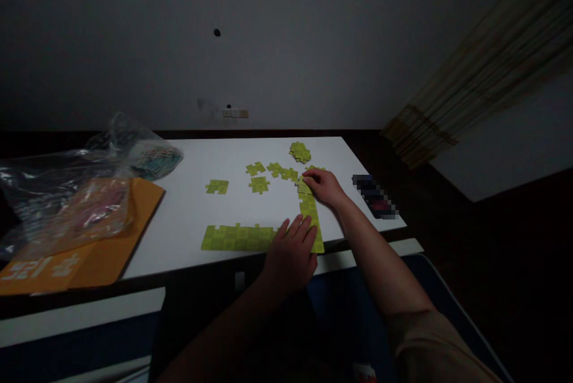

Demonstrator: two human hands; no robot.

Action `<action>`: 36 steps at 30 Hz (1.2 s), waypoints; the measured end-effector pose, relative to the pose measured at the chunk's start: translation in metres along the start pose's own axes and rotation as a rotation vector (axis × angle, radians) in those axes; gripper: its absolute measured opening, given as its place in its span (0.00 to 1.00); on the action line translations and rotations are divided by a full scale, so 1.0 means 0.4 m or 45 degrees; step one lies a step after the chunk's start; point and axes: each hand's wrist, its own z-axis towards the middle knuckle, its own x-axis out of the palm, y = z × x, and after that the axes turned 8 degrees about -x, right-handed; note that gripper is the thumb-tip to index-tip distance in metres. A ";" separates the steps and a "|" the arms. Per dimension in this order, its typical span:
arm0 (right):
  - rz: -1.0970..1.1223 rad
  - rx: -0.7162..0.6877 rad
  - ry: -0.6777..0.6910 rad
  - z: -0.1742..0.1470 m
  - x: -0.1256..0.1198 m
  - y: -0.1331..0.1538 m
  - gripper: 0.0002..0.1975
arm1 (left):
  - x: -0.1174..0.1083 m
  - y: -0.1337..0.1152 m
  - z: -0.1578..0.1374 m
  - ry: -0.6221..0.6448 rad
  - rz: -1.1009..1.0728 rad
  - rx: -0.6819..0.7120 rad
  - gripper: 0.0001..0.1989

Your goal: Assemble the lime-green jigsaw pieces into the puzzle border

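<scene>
Green jigsaw pieces are joined into an L-shaped strip (237, 238) along the front of the white table. My left hand (293, 246) lies flat over the corner of that strip, fingers a little spread. At the upper end of its right arm, my right hand (326, 187) pinches a green puzzle piece (305, 185) between thumb and fingers. Whether this piece is locked into the strip I cannot tell. Beyond it are loose pieces: a puzzle piece with tabs (259, 185), another at the left (217, 187), and several more close by.
A heap of green pieces (299, 152) sits toward the table's back. On the left are an orange envelope (102, 263) and clear plastic bags (154, 156) with contents. A dark, pixelated object (375, 197) lies at the table's right edge. Behind stands a wall (286, 61).
</scene>
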 end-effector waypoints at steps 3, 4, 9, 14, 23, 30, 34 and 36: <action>-0.057 -0.054 0.039 -0.006 -0.002 0.001 0.10 | 0.002 -0.001 0.000 0.004 0.008 0.005 0.32; -0.073 -0.057 0.050 -0.007 -0.004 0.001 0.09 | 0.003 -0.001 0.000 0.007 0.014 0.006 0.33; -0.118 -0.092 0.095 -0.008 -0.007 0.005 0.09 | 0.005 -0.001 -0.001 0.017 0.023 0.004 0.32; -0.137 -0.122 0.092 -0.006 -0.004 0.000 0.08 | 0.002 -0.003 -0.001 0.018 -0.004 0.000 0.32; -0.220 -0.188 0.136 -0.005 -0.010 -0.005 0.09 | 0.000 -0.008 0.000 0.057 -0.019 -0.017 0.33; -0.236 -0.274 0.165 -0.013 -0.022 -0.002 0.08 | 0.003 -0.021 -0.007 0.068 -0.010 -0.025 0.32; -0.292 -0.310 0.165 -0.014 -0.021 -0.005 0.06 | 0.006 -0.025 -0.009 0.031 0.043 -0.020 0.31; -0.321 -0.353 0.154 -0.015 -0.019 -0.010 0.05 | 0.005 -0.026 -0.010 0.008 0.083 -0.013 0.31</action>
